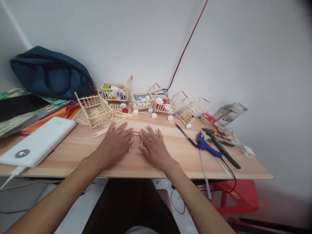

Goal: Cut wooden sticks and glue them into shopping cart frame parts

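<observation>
Both hands rest palm down on the wooden table, side by side near its middle. My left hand [116, 141] lies flat with its fingers spread, beside loose wooden sticks. My right hand [155, 147] is also flat, fingers apart. Between them thin pale sticks [136, 132] lie on the tabletop, partly covered by the fingertips. Just beyond my left hand stands an unfinished stick frame [98, 112] with slatted sides. Behind the hands, small stick carts [142, 100] with white round wheels hold colourful bottle caps.
A white power bank [39, 141], orange material [58, 116] and a dark blue bag [52, 73] are on the left. To the right lie a pen [185, 134], a blue glue gun [208, 146], black-handled pliers [223, 148] and a box [230, 113]. The table's front edge [136, 177] is close.
</observation>
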Action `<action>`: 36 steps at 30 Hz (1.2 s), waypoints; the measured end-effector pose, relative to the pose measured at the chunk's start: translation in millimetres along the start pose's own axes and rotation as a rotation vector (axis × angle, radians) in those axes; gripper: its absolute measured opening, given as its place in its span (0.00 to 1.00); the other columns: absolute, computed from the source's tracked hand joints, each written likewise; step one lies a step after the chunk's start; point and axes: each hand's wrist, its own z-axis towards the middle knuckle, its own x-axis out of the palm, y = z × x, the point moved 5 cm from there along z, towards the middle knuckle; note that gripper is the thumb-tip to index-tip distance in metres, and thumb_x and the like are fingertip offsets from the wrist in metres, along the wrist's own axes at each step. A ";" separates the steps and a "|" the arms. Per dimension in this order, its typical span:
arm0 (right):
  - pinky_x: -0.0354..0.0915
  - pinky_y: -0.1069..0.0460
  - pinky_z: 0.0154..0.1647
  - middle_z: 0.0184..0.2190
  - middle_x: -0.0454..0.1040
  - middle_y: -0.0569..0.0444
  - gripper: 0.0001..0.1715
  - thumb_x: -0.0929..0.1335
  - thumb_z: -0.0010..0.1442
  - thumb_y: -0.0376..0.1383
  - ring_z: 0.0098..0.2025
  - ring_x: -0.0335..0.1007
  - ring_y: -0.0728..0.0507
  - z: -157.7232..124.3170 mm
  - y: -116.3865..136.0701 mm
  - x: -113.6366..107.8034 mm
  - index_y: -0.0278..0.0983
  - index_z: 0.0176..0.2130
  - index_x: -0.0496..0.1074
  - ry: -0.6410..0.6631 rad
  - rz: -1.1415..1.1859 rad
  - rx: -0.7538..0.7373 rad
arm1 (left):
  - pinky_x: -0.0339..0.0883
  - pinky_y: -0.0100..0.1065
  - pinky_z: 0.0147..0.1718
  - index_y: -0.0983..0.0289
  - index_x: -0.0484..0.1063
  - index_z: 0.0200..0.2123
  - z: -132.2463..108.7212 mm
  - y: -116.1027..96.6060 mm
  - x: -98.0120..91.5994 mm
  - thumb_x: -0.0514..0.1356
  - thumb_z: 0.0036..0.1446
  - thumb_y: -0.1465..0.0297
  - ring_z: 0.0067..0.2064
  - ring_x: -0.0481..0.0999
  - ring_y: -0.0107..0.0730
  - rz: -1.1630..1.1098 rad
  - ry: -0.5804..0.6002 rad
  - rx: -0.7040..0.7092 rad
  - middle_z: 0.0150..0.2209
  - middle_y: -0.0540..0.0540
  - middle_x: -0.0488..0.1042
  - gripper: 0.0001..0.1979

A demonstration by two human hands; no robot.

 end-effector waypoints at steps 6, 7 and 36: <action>0.36 0.33 0.67 0.66 0.55 0.50 0.30 0.56 0.69 0.44 0.70 0.35 0.38 0.2 -0.5 0.0 0.34 0.65 0.56 0.005 0.014 0.008 | 0.43 0.62 0.61 0.64 0.71 0.53 1.1 4.5 9.3 0.49 0.65 0.68 0.62 0.62 0.53 0.034 0.027 0.023 0.55 0.58 0.73 0.18; 0.36 0.33 0.67 0.66 0.55 0.50 0.30 0.56 0.69 0.44 0.70 0.35 0.38 0.3 -0.5 0.0 0.34 0.65 0.56 0.005 0.017 0.008 | 0.43 0.62 0.61 0.64 0.71 0.53 1.2 4.8 10.0 0.49 0.65 0.68 0.62 0.61 0.53 0.033 0.032 0.020 0.55 0.58 0.73 0.18; 0.35 0.32 0.67 0.66 0.55 0.50 0.30 0.56 0.69 0.43 0.71 0.33 0.36 -0.2 -1.5 1.3 0.34 0.65 0.57 -0.006 0.055 -0.001 | 0.42 0.65 0.61 0.64 0.72 0.52 -1.3 3.2 9.8 0.48 0.65 0.68 0.64 0.58 0.55 0.017 0.030 0.019 0.56 0.56 0.71 0.18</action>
